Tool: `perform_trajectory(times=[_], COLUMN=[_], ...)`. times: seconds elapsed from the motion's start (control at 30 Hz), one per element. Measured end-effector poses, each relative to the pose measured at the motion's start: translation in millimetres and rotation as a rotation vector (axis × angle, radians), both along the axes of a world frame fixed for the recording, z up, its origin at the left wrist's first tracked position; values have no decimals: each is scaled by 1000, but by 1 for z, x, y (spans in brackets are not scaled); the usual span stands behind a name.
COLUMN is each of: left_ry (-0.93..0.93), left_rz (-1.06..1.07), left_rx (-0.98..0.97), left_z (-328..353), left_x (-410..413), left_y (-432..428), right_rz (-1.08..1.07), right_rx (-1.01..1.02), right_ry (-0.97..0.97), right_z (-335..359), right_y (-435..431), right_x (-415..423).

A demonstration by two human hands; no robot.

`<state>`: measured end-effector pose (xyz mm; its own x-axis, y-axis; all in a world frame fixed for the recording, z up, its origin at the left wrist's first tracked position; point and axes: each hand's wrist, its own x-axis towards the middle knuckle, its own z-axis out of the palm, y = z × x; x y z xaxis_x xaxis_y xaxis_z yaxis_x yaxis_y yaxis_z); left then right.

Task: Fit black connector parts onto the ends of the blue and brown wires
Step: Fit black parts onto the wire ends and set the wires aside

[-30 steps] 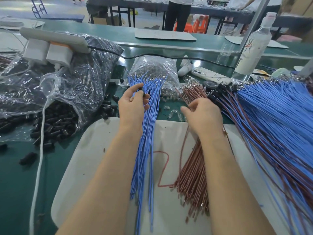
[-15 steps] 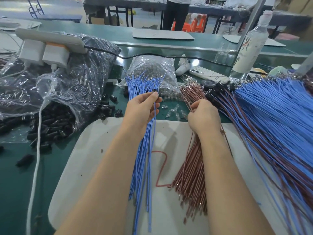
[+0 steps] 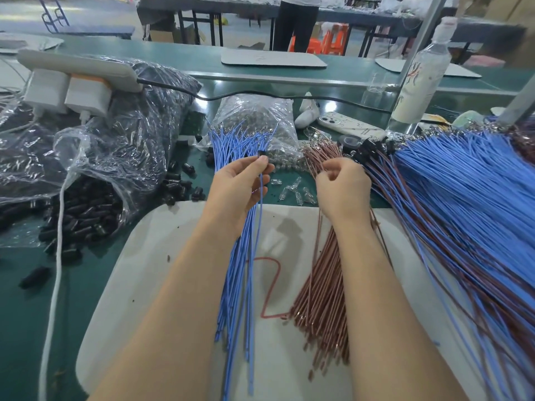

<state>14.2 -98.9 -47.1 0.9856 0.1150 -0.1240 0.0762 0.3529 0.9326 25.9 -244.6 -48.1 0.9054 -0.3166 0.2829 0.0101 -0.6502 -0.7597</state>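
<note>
The small black plastic connector part (image 3: 262, 153) is pinched between the thumb and forefinger of our left hand (image 3: 240, 186), raised a little above the bench. A single thin blue wire (image 3: 261, 215) hangs straight down from it, so we judge the blue end already seated. We hold it high and upright so the brown end can be brought to it.

Our right hand (image 3: 343, 188) is curled, its fingertips closed on what seems a single thin brown wire (image 3: 319, 235) at the far tips of the loose fan of brown wires (image 3: 321, 299); whether it is free of the rest we cannot tell.

The bundle of blue wires (image 3: 231, 299) lies beside the brown fan on the white rounded work mat (image 3: 162, 256), one colour under each hand. The heap of loose black connector parts (image 3: 81, 215) spills from its clear plastic bag (image 3: 121, 151) on the left, near the hand that picks them. The big pile of finished blue and brown wire pairs (image 3: 463, 215) lies out of the way on the right
</note>
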Motion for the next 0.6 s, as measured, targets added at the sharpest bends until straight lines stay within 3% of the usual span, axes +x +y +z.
perform_trajectory(times=[0.13,0.23,0.37,0.5,0.53,0.6], left_ry=[-190,-179,-120,-144,-154,-161], left_rz=[-321,-537,-546,-503,-472,-415], left_rx=[-44,-33,162,144,126,86], left_z=[6,4,-3,-5,-5,-5], left_x=[-9,-14,-11,-7,-7,-5], left_y=[-2,-8,-8,-6,-7,-7], right_rz=[175,28,-116,-88,-60,33], right_rx=[642,1048,1380,1464,1380,999], right_ry=[-228,-274,-376,-374,-302,-75], right_z=[18,23,25,24,22,17], right_y=[4,-2,-8,-12,-11,-3], right_x=[-3,-4,-5,-1,0,1])
